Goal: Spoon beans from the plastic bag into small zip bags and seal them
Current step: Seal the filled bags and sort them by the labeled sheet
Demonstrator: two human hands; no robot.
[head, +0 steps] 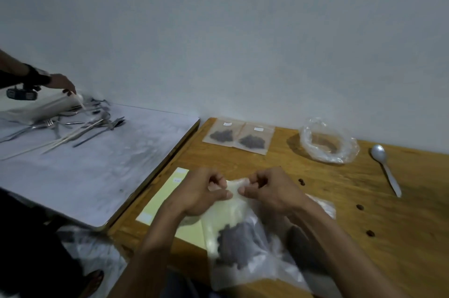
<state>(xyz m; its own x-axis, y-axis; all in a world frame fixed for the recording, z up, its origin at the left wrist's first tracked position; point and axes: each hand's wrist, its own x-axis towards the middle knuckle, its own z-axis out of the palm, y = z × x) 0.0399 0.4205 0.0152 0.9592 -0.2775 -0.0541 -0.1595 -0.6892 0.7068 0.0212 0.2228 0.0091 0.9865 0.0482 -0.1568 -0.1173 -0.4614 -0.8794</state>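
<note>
At the bottom centre of the frame, a small zip bag hangs between my hands, dark beans heaped in its lower part, its bottom nearest me and its top edge raised toward the middle of the picture. My left hand pinches the left end of that top edge between thumb and curled fingers; my right hand pinches the right end the same way, thumb tips close together. Whether the strip is closed I cannot tell. The bag hangs over the near part of the wooden table, partly above pale yellow sheets that lie just left of my left hand. A few loose beans lie scattered on the wood to the right of my right wrist. Further up, at the right, a metal spoon rests on the table, bowl away from me. Just left of it, near the wall, sits the clear plastic bag, its mouth rolled open. Left of that, two filled zip bags lie flat side by side, touching. In the left half of the frame a white-covered table carries a heap of cutlery at the upper left, where another person's hand reaches over it.
</note>
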